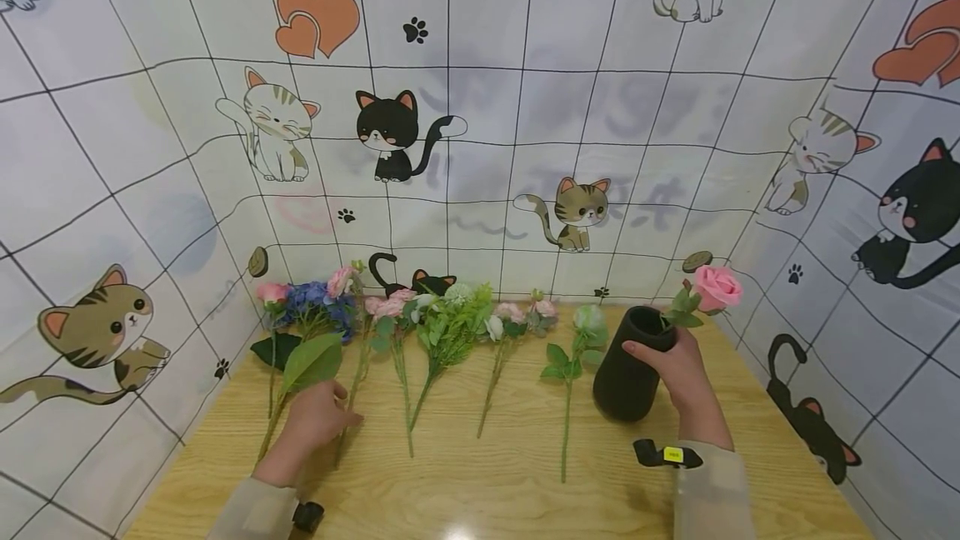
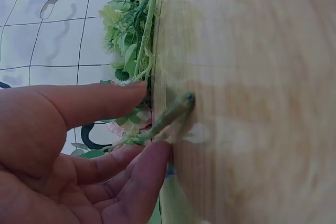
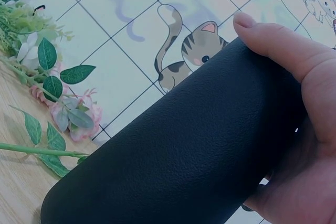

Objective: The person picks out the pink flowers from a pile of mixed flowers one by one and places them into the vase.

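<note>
My right hand (image 1: 686, 373) grips a black vase (image 1: 628, 373) near its mouth, thumb across the front. The vase leans to the right, and a pink rose (image 1: 717, 287) with green leaves sticks out of its opening. In the right wrist view the vase's dark, finely textured side (image 3: 168, 145) fills the middle. On the left side of the table, my left hand (image 1: 318, 415) is beside the stem of a light pink flower (image 1: 342, 282). The left wrist view shows a gap between its thumb and fingers, with a green stem end (image 2: 173, 113) in front of that gap.
Along the back of the wooden table (image 1: 450, 490) lie several flower stems, among them blue blooms (image 1: 311, 298), a green leafy spray (image 1: 450, 323) and pink clusters (image 1: 510, 313). A pale green flower (image 1: 588, 319) lies left of the vase. A cat-print cloth (image 1: 487, 107) surrounds the table.
</note>
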Demonstrator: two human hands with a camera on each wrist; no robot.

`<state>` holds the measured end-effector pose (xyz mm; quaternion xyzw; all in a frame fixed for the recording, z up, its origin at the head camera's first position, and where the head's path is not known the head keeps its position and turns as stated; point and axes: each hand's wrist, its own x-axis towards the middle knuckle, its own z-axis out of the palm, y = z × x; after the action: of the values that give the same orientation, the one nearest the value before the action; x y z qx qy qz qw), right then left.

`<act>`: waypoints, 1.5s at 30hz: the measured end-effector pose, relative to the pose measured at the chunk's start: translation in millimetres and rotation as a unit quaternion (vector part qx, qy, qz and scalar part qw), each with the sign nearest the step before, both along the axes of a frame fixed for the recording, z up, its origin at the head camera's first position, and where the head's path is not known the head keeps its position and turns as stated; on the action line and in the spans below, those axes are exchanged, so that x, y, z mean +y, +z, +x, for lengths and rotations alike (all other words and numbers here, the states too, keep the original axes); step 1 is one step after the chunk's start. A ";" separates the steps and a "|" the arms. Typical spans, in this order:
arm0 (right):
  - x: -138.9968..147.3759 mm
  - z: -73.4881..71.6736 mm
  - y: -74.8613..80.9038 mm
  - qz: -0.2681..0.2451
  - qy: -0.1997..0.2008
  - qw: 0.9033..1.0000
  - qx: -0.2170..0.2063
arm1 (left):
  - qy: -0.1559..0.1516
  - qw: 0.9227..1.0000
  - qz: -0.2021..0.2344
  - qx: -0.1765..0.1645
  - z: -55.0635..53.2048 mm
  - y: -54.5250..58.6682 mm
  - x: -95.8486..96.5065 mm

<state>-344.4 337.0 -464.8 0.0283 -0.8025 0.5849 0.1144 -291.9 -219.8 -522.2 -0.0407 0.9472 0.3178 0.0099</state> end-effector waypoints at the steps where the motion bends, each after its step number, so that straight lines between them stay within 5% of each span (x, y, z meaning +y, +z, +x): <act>1: -0.2 0.2 0.2 0.000 -0.001 1.000 0.002 | -0.003 1.000 -0.003 0.002 -0.3 -0.8 -0.2; 18: -0.1 2.4 2.8 0.015 -0.018 1.000 -0.020 | -0.034 0.999 0.022 0.011 -2.0 -7.6 0.4; 33: 0.7 -0.1 0.3 0.009 -0.014 1.000 -0.023 | -0.026 0.999 0.017 0.012 -0.8 -15.6 -6.8; 45: 0.0 -1.1 0.8 0.009 -0.012 1.000 -0.025 | -0.032 0.999 0.033 -0.004 5.1 -6.4 -8.2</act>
<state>-345.5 337.0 -463.9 0.0050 -0.8104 0.5769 0.1015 -286.8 -228.0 -528.5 -0.0117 0.9370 0.3481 0.0253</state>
